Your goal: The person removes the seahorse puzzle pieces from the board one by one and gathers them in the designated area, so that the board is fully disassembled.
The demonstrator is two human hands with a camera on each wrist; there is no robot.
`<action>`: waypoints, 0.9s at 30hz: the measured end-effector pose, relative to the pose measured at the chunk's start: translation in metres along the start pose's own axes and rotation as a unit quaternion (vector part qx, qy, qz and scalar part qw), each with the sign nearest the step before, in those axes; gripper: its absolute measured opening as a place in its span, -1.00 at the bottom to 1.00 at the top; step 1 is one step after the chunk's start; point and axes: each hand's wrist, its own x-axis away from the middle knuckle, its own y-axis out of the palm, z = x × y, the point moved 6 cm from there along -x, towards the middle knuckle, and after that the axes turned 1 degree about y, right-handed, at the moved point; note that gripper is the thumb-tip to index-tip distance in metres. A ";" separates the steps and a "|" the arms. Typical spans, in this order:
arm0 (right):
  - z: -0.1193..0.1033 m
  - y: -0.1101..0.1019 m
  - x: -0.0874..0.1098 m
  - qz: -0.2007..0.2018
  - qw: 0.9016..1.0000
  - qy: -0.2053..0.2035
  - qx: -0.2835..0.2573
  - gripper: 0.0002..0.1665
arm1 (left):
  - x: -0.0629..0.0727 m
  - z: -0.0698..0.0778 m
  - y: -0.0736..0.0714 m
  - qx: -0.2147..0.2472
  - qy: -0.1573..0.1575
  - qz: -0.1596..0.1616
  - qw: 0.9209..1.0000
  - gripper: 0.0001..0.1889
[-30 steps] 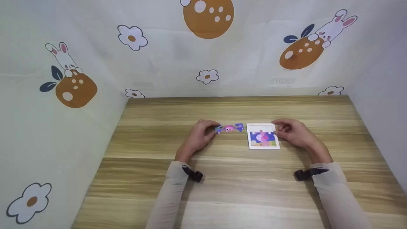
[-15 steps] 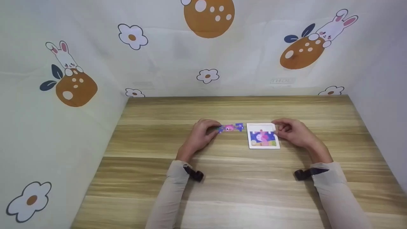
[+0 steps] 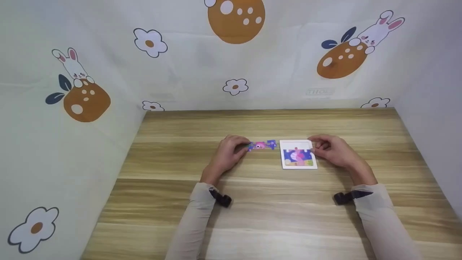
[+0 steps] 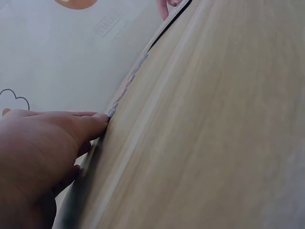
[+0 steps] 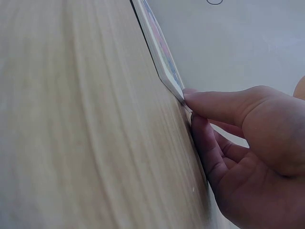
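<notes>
Two hands are at work on the counter [image 3: 288, 213]. The left hand [image 3: 228, 154] has its thumb and fingers closed round the near end of a puzzle strip [image 3: 260, 145], which lies just to that hand's right. The right hand [image 3: 336, 151] pinches the upper edge of a white puzzle tray [image 3: 291, 145] just to its left, with joined pieces [image 3: 298, 157] in the tray's lower part.

Thin and card-like, the strip should be light, fairly stiff piece by piece, but liable to bend or part at its joints. Its ends look the best hold, taken low and evenly; lifted by one end, it may sag. The tray seems light too, apt to slide unless held by the rim.

Between the hands, only a narrow gap parts strip from tray. Wide counter spreads on the near side of both hands; beyond them its far edge meets the patterned wall [image 3: 191, 68].
</notes>
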 end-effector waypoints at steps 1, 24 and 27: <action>0.000 0.000 0.000 0.000 1.000 0.000 0.000 -0.53 | 0.000 0.000 0.000 0.000 -0.001 0.000 1.000 -0.74; 0.002 0.000 -0.001 -0.005 1.000 0.010 -0.008 -0.50 | -0.003 0.008 -0.004 0.031 -0.005 0.034 0.999 -0.67; 0.002 0.001 -0.001 -0.005 1.000 0.010 -0.008 -0.50 | -0.005 0.018 0.000 0.037 -0.001 0.030 0.999 -0.65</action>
